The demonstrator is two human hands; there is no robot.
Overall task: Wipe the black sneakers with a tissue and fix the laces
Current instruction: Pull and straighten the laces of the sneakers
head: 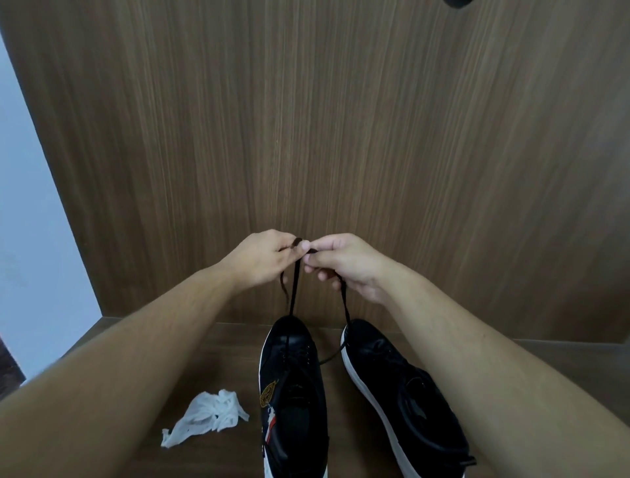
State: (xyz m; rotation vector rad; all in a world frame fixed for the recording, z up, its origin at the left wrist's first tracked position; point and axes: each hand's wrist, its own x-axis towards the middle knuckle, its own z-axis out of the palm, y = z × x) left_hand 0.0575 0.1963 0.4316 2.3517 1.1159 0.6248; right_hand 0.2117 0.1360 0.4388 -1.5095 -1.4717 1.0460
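Note:
Two black sneakers with white soles stand side by side on the wooden surface, toes pointing away from me: the left sneaker [293, 392] bears a gold and red emblem, the right sneaker [402, 392] is plain. Black laces [294, 290] rise from the shoes up to my hands, which meet above the toes. My left hand [262, 259] pinches one lace end. My right hand [344, 262] pinches the other lace, which runs down through its curled fingers. A crumpled white tissue [208, 418] lies on the surface to the left of the shoes.
A tall wood-grain panel [306, 136] stands straight ahead, right behind the shoes. A pale wall [30, 221] borders it on the left. A dark object [458, 2] peeks in at the top edge.

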